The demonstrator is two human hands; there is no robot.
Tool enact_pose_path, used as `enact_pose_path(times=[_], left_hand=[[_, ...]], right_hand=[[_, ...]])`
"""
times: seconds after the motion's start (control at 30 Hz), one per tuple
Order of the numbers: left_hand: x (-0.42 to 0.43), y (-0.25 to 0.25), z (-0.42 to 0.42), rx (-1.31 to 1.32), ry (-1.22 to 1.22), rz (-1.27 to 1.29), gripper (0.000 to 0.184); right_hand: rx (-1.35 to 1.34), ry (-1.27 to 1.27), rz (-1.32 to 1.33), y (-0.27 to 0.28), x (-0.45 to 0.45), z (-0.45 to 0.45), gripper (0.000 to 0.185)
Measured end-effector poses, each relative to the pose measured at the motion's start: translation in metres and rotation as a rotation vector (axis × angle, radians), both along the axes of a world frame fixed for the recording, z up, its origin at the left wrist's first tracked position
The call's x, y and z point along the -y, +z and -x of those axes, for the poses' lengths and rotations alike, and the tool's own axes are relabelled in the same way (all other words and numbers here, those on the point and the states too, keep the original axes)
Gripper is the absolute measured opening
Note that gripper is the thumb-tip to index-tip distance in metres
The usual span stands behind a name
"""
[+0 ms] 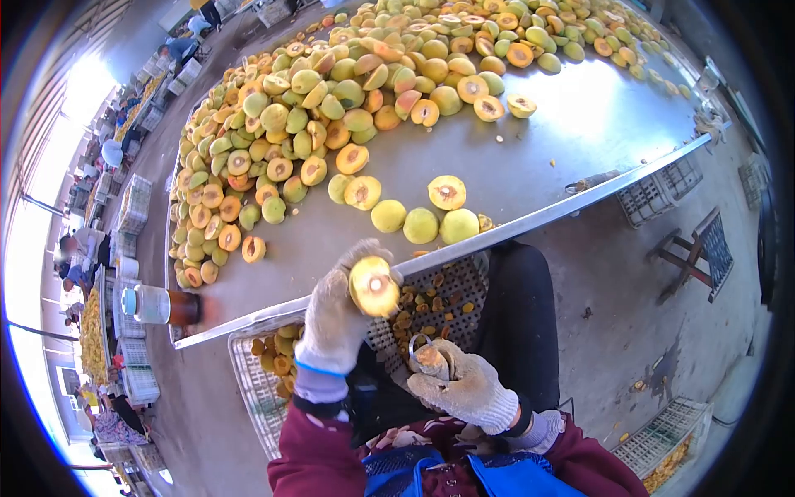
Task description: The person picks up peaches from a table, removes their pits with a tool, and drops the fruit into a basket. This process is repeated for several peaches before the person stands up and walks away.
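Observation:
My left hand [325,311], in a pale knitted glove, is raised near the table's front edge. It grips a peach half [374,287], cut face up with the stone in its middle. Lower and to the right, my right hand [472,393], also gloved, is closed around a pitting knife [431,358] with a thick handle and a curved metal loop at its end. The loop is apart from the fruit. Beyond my hands, several peach halves [421,225] lie at the metal table's edge, some cut side up, others cut side down.
A large heap of halved peaches [331,91] covers the far part of the metal table [571,141]. A jar of dark liquid [161,306] stands at its left corner. Below are a crate with pits and fruit pieces [248,364], a stool [704,253] and another crate [662,431].

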State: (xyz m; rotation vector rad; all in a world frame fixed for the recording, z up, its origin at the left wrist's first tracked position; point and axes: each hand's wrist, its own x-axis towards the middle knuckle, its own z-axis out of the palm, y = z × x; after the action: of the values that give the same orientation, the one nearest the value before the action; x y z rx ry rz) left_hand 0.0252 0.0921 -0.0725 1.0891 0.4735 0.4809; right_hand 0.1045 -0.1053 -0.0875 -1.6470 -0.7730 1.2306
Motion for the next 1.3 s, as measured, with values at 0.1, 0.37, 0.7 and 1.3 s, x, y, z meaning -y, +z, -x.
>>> enact_pose_path(times=[0.1, 0.37, 0.7, 1.3], left_hand=[[0.037, 0.001, 0.01, -0.012, 0.079, 0.262, 0.07], [0.088, 0.005, 0.016, -0.073, 0.214, 0.062, 0.059], [0.108, 0.001, 0.015, -0.036, 0.263, -0.602, 0.055], [0.077, 0.024, 0.002, -0.026, -0.123, -1.052, 0.029]], right_hand=[[0.082, 0.017, 0.013, 0.006, -0.002, 0.003, 0.041], [0.331, -0.026, -0.011, 0.009, 0.003, 0.011, 0.039], [0.146, -0.071, -0.124, 0.008, 0.014, 0.017, 0.033], [-1.189, 0.188, -0.107, 0.01, 0.026, -0.013, 0.02]])
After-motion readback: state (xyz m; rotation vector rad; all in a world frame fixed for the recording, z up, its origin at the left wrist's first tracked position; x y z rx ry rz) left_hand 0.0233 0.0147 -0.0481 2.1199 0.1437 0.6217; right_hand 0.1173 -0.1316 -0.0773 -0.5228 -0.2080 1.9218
